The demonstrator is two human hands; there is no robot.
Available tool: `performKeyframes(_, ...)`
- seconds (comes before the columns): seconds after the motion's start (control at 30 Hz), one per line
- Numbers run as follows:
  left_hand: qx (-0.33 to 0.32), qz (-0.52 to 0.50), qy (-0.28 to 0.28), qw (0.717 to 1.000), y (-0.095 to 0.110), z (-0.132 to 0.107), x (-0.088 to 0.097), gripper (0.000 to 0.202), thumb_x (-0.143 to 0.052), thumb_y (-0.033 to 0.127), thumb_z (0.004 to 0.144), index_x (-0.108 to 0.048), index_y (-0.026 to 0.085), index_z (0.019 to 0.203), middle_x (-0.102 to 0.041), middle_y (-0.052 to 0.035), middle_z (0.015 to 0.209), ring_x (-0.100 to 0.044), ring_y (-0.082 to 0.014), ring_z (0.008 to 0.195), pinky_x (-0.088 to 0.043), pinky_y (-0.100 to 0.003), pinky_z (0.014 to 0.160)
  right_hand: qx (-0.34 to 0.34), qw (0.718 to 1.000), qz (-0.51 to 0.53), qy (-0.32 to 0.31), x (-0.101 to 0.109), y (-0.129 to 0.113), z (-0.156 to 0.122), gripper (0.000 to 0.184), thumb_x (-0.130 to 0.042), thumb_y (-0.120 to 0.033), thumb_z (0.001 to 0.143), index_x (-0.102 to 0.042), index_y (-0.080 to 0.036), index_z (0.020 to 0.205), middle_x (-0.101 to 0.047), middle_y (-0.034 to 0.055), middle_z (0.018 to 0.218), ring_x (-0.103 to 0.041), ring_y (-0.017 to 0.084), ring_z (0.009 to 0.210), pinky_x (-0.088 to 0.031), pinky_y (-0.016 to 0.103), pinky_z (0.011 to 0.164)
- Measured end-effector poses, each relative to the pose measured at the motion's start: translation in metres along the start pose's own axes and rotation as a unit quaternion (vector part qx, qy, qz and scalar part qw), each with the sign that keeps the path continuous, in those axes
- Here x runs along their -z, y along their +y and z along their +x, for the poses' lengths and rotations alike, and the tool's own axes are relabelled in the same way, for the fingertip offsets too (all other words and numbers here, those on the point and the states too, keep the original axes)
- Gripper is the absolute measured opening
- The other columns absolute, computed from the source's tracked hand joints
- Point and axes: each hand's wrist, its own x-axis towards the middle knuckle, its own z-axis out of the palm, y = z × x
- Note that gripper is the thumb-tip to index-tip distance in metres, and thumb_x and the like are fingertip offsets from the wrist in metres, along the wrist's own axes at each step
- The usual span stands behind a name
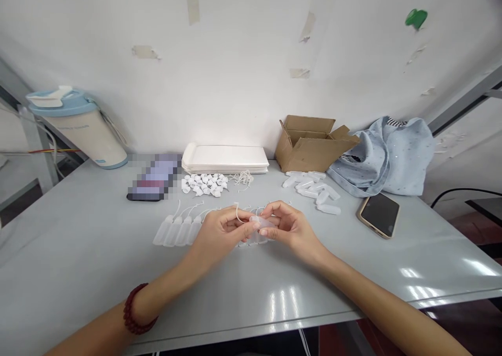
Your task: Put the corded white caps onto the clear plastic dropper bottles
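**While both hands meet over the table, head view:** the person's left hand [219, 236] and right hand [292, 230] work close together above a grey table [78, 251], with a red bead bracelet [137, 309] on the left wrist.
**Left grip:** closed; it appears to pinch a thin pale cord [237, 213], whose curved end stands up above the hand.
**Right grip:** closed; thumb and fingertips pinch a small translucent plastic bottle [262, 222].
**Held bottle:** lying sideways between the hands, just above the table.
**Around the hands:** a row of corded squeeze bottles [176, 230] lies just behind the left hand; white caps [204, 184] and loose cords [243, 178] sit farther back, and a heap of translucent bottle bodies [309, 188] lies to the right.
**Rest:** a stack of white trays [224, 158], a cardboard box [309, 144], a blue cloth bag [386, 157], a phone [378, 215] and a tumbler [78, 128].
**Handling:** a light pinch should keep thin plastic from dimpling, and holding the cord short should stop it wandering.
**Hidden:** the fingers cover where cord and bottle meet, and more bottles [251, 243] are mostly blocked by the hands. A pixelated object [155, 177] cannot be made out.
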Motion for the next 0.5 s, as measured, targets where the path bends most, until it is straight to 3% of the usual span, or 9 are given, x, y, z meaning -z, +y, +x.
performKeyframes(0.23,-0.053,0.077,0.021,0.995,-0.0026,-0.0021,-0.0029,0.018,-0.066,0.031,0.078,-0.066,0.018,0.066,-0.058,-0.0002,0.061,-0.054,-0.0137,0.058,-0.043,-0.024,0.054,-0.001,0.998,-0.038,-0.046,-0.0025,0.0015,-0.0043,0.030,-0.068,-0.026,0.080,-0.068,-0.029,0.110,-0.070,0.0019,0.103,-0.064,0.018,0.098,-0.049,0.033,0.086)
performKeyframes(0.4,-0.087,0.099,0.059,0.990,-0.0012,-0.0025,-0.0020,0.015,-0.072,0.034,0.075,-0.069,0.020,0.081,-0.064,-0.0022,0.075,-0.061,-0.0169,0.068,-0.051,-0.027,0.062,-0.022,1.000,0.001,-0.015,0.0001,-0.0016,-0.0025,0.026,-0.066,-0.033,0.082,-0.067,-0.025,0.108,-0.070,0.0009,0.085,-0.064,0.015,0.078,-0.048,0.031,0.077)
performKeyframes(0.5,-0.166,0.171,0.096,0.966,-0.0050,-0.0034,-0.0027,0.020,-0.071,0.033,0.077,-0.066,0.020,0.090,-0.066,-0.0033,0.079,-0.061,-0.0169,0.068,-0.053,-0.029,0.065,-0.036,0.998,0.058,-0.003,0.0006,-0.0024,-0.0010,0.026,-0.067,-0.034,0.082,-0.064,-0.022,0.105,-0.068,0.0013,0.082,-0.063,0.014,0.073,-0.049,0.030,0.075)
